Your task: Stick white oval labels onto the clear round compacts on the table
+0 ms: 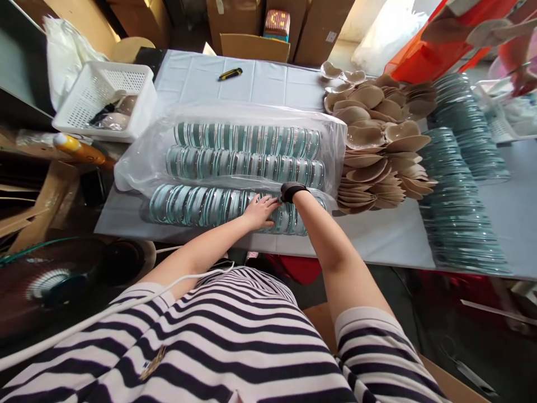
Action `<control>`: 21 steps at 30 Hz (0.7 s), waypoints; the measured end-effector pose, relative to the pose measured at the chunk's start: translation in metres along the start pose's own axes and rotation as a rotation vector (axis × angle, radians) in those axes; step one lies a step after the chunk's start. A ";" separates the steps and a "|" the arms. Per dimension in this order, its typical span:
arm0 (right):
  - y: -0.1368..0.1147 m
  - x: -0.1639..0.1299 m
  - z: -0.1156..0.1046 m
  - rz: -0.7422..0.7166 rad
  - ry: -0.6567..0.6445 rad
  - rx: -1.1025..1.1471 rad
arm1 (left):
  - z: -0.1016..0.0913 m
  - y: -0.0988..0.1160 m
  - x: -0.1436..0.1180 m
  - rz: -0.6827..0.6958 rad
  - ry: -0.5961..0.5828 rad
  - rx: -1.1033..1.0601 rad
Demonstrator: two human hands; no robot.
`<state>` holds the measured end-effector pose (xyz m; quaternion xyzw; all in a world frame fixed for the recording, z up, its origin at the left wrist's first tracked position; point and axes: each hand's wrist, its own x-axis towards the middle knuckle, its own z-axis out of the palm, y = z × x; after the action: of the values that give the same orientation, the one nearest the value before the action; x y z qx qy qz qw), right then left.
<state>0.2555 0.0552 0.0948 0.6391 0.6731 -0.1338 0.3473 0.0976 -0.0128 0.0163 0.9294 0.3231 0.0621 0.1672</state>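
The right hand [293, 197] is hidden beyond its wristband behind the near disc row [218, 204], a co-worker's arm [518, 53] is cut off at the top right edge, and the basket [104, 101] contents are unclear.

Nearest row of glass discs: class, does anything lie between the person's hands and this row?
No. The left hand lies flat on the nearest row of glass discs, outside the clear plastic bag. The right hand is hidden behind its wrist and black watch, so its grip cannot be judged.
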 end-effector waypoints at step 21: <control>-0.006 -0.101 0.164 0.145 0.382 0.369 | -0.007 0.018 0.007 0.075 0.007 -0.007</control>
<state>0.2922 -0.1259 0.0387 0.7517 0.6432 -0.1061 0.1003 0.1119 -0.0198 0.0296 0.9401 0.2883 0.0729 0.1667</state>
